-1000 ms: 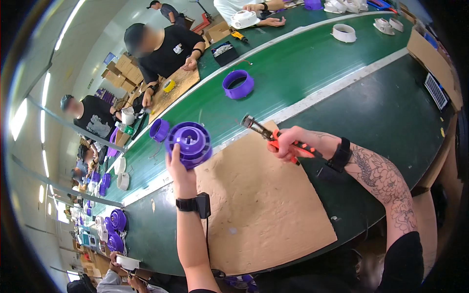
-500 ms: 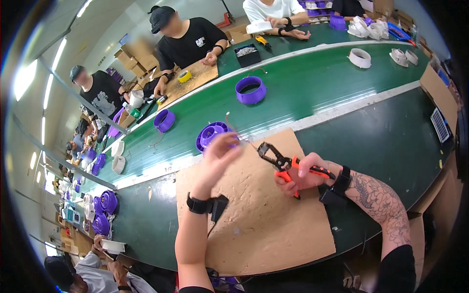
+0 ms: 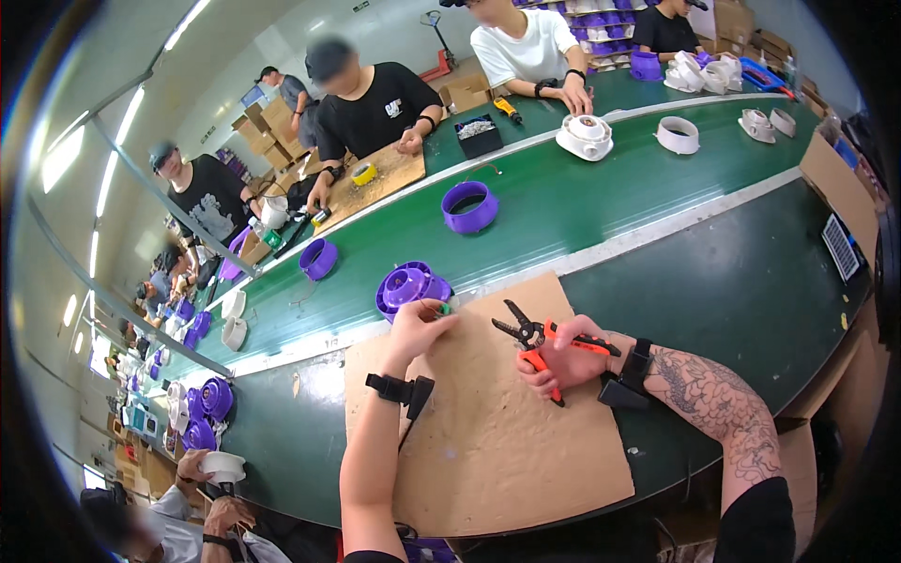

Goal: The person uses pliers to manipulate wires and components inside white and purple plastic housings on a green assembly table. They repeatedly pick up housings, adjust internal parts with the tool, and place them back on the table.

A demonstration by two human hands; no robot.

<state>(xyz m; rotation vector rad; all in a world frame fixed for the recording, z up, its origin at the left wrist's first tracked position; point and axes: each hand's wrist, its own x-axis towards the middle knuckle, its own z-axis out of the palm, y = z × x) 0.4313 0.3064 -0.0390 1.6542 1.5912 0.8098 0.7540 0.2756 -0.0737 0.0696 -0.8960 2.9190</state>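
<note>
My right hand grips wire strippers with red-and-black handles. Their black jaws are spread and point up and left, with nothing seen between them. My left hand is closed just in front of a round purple fan housing, which rests on the green belt. At its fingertips shows a small green piece, too small to identify. The fingers partly hide the housing's near edge. Below both hands lies a brown cardboard sheet on the dark green table.
Purple rings and white rings stand along the green conveyor belt. A white housing sits by a co-worker's hand across the belt. Purple housings are piled at the left. An open carton stands at the right.
The wire strippers have moved down and away from my left hand, their jaws now wider apart. My left hand has lowered and closed. A co-worker's white housing now rests on the belt.
</note>
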